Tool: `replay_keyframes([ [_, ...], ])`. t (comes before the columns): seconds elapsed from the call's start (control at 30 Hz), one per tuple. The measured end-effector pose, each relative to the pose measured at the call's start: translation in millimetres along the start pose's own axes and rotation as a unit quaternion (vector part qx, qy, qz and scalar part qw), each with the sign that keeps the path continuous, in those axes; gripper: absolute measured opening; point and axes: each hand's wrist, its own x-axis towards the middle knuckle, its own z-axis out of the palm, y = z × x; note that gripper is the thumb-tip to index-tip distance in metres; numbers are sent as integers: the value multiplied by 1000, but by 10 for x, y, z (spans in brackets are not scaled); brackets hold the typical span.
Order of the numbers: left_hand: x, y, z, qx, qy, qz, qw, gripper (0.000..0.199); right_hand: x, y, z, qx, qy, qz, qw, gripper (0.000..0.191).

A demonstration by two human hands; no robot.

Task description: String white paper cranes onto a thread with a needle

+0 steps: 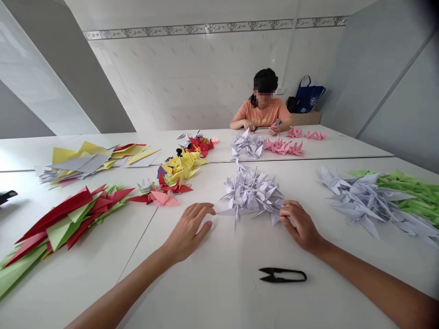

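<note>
A pile of white folded paper cranes (252,192) lies on the table between my two hands. At its left edge is my left hand (190,226), palm down, fingers stretched and thumb apart; its fingertips are beside a crane's pointed end. My right hand (299,224) touches the pile's right edge with loosely bent fingers, the thumb apart from them. Neither hand shows anything held. Nearer to me, black thread snips (283,275) rest flat on the table. Left of the pile lie yellow paper cranes (183,165), red cranes (171,185) and a pink crane (163,198).
Red and green paper sheets (73,214) are heaped at left, with yellow and white sheets (82,161) behind. White cranes (366,196) and green cranes (411,187) lie at right. Across the table sits a person (262,109) handling pink paper, near white cranes (247,145) and pink cranes (284,147).
</note>
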Motion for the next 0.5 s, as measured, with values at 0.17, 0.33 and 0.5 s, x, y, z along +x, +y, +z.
replay_keyframes([
  [0.17,-419,-246,175,-10,-63,-13,998,49,19,-31,-11,-11,-3,-1,1000,16],
  [0.33,-400,-320,161,-73,-32,-23,997,32,21,-30,-18,-23,3,1,1000,15],
  [0.5,-373,-515,44,-92,71,-128,985,33,-7,-1,-11,-30,23,7,999,17],
])
